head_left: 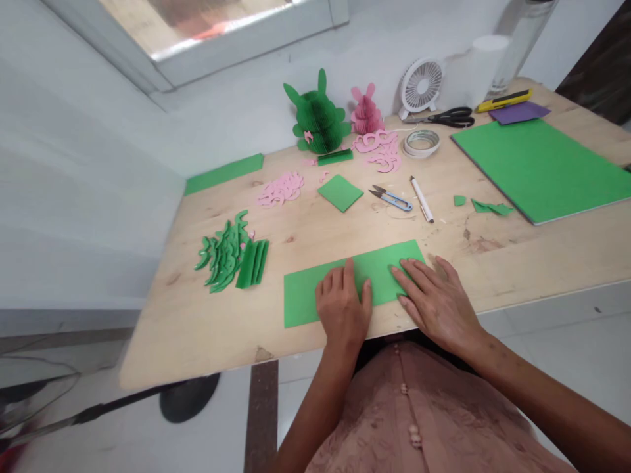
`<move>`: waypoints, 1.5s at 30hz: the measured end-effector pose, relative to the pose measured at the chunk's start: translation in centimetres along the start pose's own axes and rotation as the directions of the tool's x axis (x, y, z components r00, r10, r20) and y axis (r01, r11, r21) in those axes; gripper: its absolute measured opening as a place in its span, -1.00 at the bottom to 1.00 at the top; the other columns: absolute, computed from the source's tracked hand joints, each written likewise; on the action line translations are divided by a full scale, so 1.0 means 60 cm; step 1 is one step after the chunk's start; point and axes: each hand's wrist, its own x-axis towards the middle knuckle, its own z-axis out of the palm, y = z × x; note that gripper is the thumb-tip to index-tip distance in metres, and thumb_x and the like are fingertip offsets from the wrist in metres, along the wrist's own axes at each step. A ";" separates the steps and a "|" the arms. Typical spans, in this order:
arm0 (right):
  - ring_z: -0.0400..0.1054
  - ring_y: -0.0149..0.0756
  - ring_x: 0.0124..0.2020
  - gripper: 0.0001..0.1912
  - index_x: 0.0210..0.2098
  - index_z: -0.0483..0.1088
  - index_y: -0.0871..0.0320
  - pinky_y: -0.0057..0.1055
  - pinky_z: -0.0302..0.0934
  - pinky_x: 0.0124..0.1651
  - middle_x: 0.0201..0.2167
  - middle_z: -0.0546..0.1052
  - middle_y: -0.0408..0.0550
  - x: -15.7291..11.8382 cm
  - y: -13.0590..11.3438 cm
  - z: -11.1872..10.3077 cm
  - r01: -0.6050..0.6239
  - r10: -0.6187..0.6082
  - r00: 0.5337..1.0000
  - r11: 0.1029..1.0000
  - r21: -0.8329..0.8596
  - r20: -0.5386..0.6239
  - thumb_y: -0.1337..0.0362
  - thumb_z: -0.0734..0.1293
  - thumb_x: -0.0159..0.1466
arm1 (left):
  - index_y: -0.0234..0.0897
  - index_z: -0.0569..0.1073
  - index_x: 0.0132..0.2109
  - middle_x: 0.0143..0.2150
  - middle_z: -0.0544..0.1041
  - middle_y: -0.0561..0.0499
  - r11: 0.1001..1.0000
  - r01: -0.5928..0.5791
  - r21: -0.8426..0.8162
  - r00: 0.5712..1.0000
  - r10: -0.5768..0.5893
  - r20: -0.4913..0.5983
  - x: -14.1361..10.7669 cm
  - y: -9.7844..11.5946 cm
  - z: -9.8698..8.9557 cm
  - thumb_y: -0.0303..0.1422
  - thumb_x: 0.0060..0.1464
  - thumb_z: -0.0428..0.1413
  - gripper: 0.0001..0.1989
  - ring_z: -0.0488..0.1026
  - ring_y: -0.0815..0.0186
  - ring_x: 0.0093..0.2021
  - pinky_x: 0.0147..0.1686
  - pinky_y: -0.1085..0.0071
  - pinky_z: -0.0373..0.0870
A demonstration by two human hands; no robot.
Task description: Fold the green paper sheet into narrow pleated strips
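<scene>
1. green paper strip [379, 276]: i have it lying flat at the lower centre of my frame, near the front edge of the wooden table [177, 328].
2. what could go wrong, as i judge it: uneven pressure from the two hands could skew the strip or buckle it between them; a pull downward in the frame could carry it over the table edge. its left end, uncovered, could lift. a wide sweep leftward might scatter the green cut pieces [224, 259] or knock the pleated green paper [253, 264].
3. pose: i see the left hand [344, 305] palm down on the strip's middle, fingers pointing up the frame, thumb apart. the right hand [434, 295] slants in from the lower right, fingers spread, some on the strip's right end.
4. grip: neither hand is clenched or grasping; both simply rest on the paper.
</scene>
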 end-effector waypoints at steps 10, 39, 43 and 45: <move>0.22 -0.03 0.16 -0.55 0.21 0.22 0.17 0.11 -0.13 0.23 0.14 0.38 0.15 0.000 0.000 0.000 -0.002 0.002 1.000 1.000 0.002 0.003 0.21 0.15 0.36 | -0.36 0.34 0.14 0.00 0.45 -0.25 1.000 -0.021 -0.009 0.999 0.021 0.036 -0.012 -0.003 -0.001 -0.25 0.18 -0.01 -0.57 0.34 0.00 0.05 0.00 0.07 0.25; 0.12 0.06 0.22 -0.46 0.24 0.17 0.20 0.16 -0.14 0.21 0.22 0.25 0.25 -0.006 0.010 -0.013 0.127 -0.110 0.986 0.984 -0.125 0.128 0.08 0.17 0.34 | -0.22 0.17 0.30 0.25 0.25 -0.29 0.977 -0.208 0.053 0.959 0.193 0.207 -0.036 -0.030 -0.011 -0.02 0.16 -0.06 -0.36 0.13 -0.07 0.26 0.18 -0.10 0.02; 0.09 0.04 0.24 -0.43 0.25 0.14 0.29 0.15 -0.19 0.24 0.24 0.24 0.25 -0.010 0.017 -0.010 0.135 -0.121 0.985 0.985 -0.111 0.124 0.09 0.14 0.35 | -0.22 0.16 0.31 0.26 0.24 -0.29 0.976 -0.210 0.053 0.958 0.194 0.212 -0.036 -0.031 -0.011 -0.03 0.17 -0.06 -0.36 0.12 -0.06 0.27 0.19 -0.10 0.00; 0.07 0.02 0.25 -0.40 0.27 0.09 0.34 0.17 -0.22 0.25 0.24 0.23 0.27 -0.012 0.023 -0.007 0.147 -0.136 0.983 0.985 -0.091 0.119 0.09 0.12 0.36 | -0.22 0.16 0.31 0.26 0.23 -0.28 0.975 -0.213 0.059 0.956 0.196 0.216 -0.036 -0.030 -0.011 -0.02 0.17 -0.06 -0.36 0.12 -0.06 0.27 0.19 -0.10 -0.01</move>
